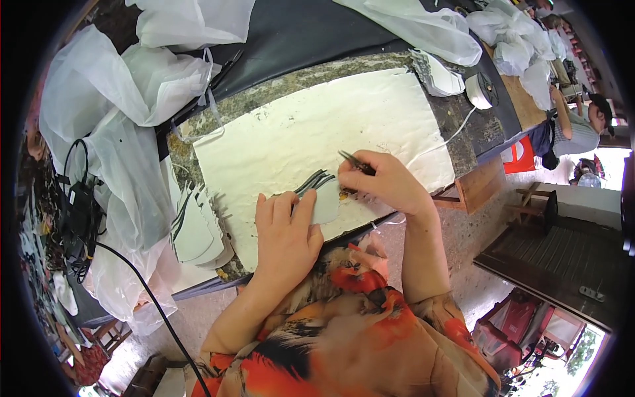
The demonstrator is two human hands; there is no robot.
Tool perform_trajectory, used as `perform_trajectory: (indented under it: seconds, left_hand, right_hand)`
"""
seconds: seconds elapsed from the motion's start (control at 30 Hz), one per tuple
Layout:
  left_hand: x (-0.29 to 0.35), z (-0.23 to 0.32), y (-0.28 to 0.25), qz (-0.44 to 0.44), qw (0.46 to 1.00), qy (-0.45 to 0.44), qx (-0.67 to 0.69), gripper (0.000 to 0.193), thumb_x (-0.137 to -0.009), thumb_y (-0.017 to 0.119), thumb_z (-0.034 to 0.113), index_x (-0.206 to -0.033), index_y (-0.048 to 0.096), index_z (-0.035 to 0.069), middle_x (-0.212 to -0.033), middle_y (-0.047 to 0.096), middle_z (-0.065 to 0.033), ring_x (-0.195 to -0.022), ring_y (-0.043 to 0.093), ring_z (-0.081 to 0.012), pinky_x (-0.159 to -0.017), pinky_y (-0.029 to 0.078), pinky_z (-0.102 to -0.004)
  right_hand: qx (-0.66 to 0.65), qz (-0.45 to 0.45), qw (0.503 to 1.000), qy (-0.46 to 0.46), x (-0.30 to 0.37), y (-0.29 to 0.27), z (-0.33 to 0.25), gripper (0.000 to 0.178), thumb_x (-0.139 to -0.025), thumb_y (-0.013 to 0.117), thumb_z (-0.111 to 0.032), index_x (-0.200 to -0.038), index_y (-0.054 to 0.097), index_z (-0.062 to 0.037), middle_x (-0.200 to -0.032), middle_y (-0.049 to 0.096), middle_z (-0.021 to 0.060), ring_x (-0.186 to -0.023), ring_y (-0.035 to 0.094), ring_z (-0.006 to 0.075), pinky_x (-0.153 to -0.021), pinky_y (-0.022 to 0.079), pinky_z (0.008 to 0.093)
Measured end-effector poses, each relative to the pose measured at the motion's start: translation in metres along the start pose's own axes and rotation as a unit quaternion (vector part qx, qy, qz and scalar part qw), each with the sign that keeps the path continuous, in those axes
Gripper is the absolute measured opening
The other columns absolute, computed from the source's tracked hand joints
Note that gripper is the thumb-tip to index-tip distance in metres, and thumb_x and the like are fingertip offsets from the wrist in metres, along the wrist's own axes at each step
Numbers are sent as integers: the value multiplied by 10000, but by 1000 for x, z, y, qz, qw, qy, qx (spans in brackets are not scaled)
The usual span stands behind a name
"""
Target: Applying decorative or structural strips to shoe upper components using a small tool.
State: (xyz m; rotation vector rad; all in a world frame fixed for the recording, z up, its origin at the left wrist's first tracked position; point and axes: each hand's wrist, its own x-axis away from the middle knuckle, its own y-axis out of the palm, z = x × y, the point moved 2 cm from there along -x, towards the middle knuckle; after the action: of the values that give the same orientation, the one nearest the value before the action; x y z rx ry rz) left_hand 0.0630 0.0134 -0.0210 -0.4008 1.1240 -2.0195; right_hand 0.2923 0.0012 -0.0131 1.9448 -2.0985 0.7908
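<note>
Before me, a pale cut piece (325,206) with dark strips (316,178) along its upper edge lies on a white sheet (264,142). My left hand (286,228) rests over its left part, fingers stretched out and pressing it down. At its right end, my right hand (377,180) is closed around a dark pointed tool (360,165), whose tip sticks out up and left. The tool's exact kind is hidden by the fingers. To the left lies a fanned stack of similar pale pieces (198,231), some with dark strips.
A stained board (258,99) lies under the sheet. White plastic bags (126,152) crowd the left. More pale pieces (436,74) and a white spool (480,91) stand at the far right. A black cable (142,278) runs down at left. Another person (582,126) sits far right.
</note>
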Motion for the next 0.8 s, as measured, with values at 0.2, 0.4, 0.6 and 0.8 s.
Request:
perform_trajectory:
  seconds: [0.2,0.4,0.6,0.8]
  left_hand:
    - [4,-3,1,11,1000,4,-1,556,-789,716,152,-1321,604,39,-1220,520,-198,-1178,489,-429,-1154,298,-641]
    - [7,-5,-1,-9,1000,5,24,563,-780,733,169,-1313,601,45,-1225,519,-188,-1191,466,-420,-1142,293,-647]
    - [7,-10,3,25,999,36,18,594,-773,741,187,-1333,592,60,-1228,517,-178,-1184,463,-401,-1142,289,-637]
    - [15,-15,0,10,999,4,34,596,-745,768,187,-1307,599,86,-1206,521,-170,-1175,461,-404,-1130,302,-608]
  right_hand:
    - [121,51,990,-45,0,13,4,310,-860,724,-302,-1014,726,-33,-818,712,96,-748,666,154,-721,533,322]
    - [134,70,988,-42,3,21,1,322,-868,669,-366,-987,715,-70,-911,728,157,-892,697,352,-815,536,428]
    - [160,65,984,-40,6,19,-9,306,-851,680,-344,-986,708,-71,-899,726,153,-876,695,347,-793,533,431]
    - [104,51,989,-89,12,27,-3,261,-843,711,-278,-964,692,-47,-922,702,163,-892,677,338,-800,533,418]
